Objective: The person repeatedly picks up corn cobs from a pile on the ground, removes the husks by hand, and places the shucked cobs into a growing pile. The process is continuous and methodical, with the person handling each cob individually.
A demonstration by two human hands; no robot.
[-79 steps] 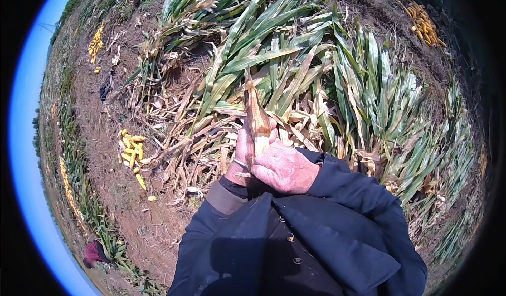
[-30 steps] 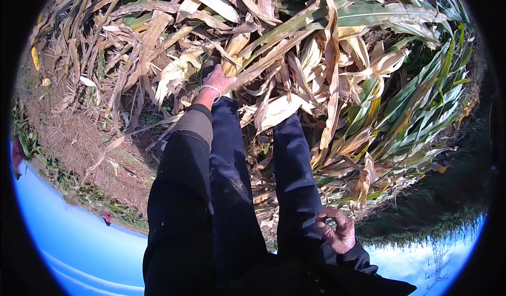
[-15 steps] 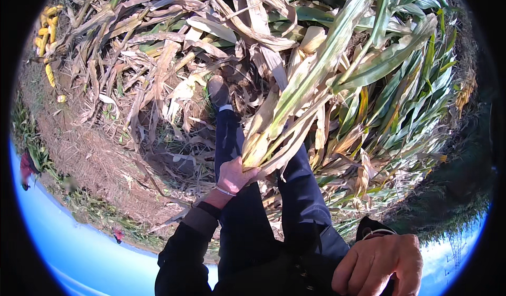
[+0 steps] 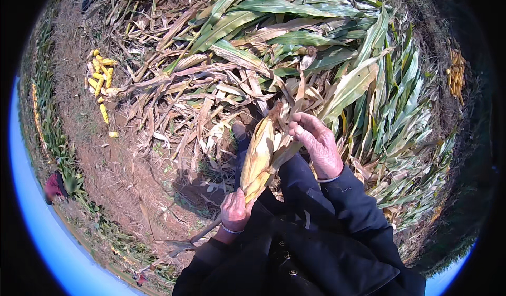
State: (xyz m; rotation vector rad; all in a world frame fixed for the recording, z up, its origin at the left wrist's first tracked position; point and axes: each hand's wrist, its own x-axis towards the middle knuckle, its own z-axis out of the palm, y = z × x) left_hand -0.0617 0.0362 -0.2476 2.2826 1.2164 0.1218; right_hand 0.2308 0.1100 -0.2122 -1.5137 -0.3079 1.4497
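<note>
Left hand (image 4: pixel 235 210) grips the corn ear (image 4: pixel 258 159); right hand (image 4: pixel 316 143) pinches its husk; cut stalks (image 4: pixel 327 48) behind; yellow cobs (image 4: pixel 101 77) well apart.

A harvested maize field. Cut stalks (image 4: pixel 295 48) lie on bare soil (image 4: pixel 100 164) beyond the fingers (image 4: pixel 303 124). Husked cobs (image 4: pixel 101 77) sit piled far to their left.

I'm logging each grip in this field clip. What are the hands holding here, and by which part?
The left hand grips the corn ear at its base, by the stalk end. The right hand pinches the dry husk leaves near the ear's tip.
</note>
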